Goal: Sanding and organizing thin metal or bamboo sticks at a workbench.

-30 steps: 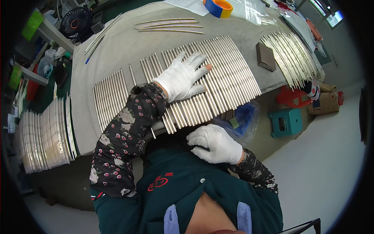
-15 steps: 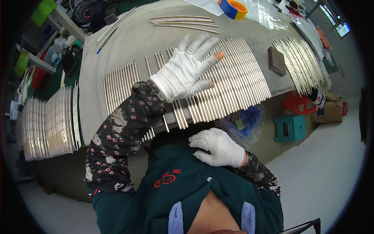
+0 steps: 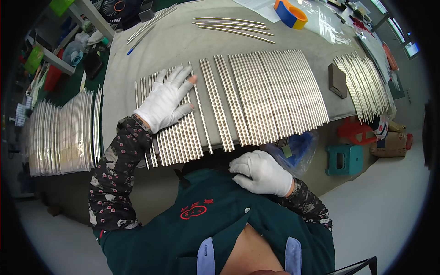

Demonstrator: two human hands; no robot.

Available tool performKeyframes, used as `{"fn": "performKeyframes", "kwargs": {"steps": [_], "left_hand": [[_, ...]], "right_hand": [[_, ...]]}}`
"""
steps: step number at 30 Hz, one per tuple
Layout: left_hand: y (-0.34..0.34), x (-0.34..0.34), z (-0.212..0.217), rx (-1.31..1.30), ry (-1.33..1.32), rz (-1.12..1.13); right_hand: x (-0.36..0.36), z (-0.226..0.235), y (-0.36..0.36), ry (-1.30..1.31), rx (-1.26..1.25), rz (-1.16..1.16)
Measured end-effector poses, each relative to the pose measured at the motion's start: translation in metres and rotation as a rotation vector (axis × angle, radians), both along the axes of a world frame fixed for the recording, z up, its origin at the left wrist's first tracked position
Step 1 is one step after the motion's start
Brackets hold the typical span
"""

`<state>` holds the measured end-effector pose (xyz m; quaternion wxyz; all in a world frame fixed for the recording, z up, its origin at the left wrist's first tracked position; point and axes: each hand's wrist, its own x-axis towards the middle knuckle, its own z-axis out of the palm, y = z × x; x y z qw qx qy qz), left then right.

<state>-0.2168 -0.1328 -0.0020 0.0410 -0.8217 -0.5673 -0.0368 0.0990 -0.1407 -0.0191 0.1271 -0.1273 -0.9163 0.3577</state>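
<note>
Slim shiny metal rods lie side by side in groups along the table's near edge. My left hand [image 3: 167, 98], in a white glove with a bare thumb tip and one bare fingertip, lies spread over the left group of rods [image 3: 178, 146]. It hides part of their upper halves. Just right of this group is a single rod [image 3: 201, 110]. Further right come a narrow bundle of rods [image 3: 215, 101] and a wide, closely packed row [image 3: 279, 87]. My right hand [image 3: 263, 172], also gloved, rests against my shirt below the table edge, its fingers loosely bent, thumb apart, no object visible in it.
Loose rods [image 3: 233, 26] and a blue-tipped stick [image 3: 140, 41] lie farther back. A tape roll [image 3: 291, 14] sits behind. Right stand a dark block [image 3: 337, 81] and more rods [image 3: 364, 89]; a wrapped rod stack [image 3: 64, 133] is left. A green stool [image 3: 344, 159] stands below.
My left hand has moved left, from above the middle and right rods onto the left group. My right hand stays at my shirt. The whole view has shifted slightly.
</note>
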Motion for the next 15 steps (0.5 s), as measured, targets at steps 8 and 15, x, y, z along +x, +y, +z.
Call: {"fn": "performKeyframes", "kwargs": {"steps": [8,15], "left_hand": [[0.045,0.067,0.001,0.001,-0.005,-0.279],[0.043,0.062,0.0,0.027,0.0,-0.291]], "right_hand": [[0.008,0.001,-0.009,0.084,-0.006,-0.243],[-0.001,-0.001,-0.018,0.028,-1.083,-0.549]]}}
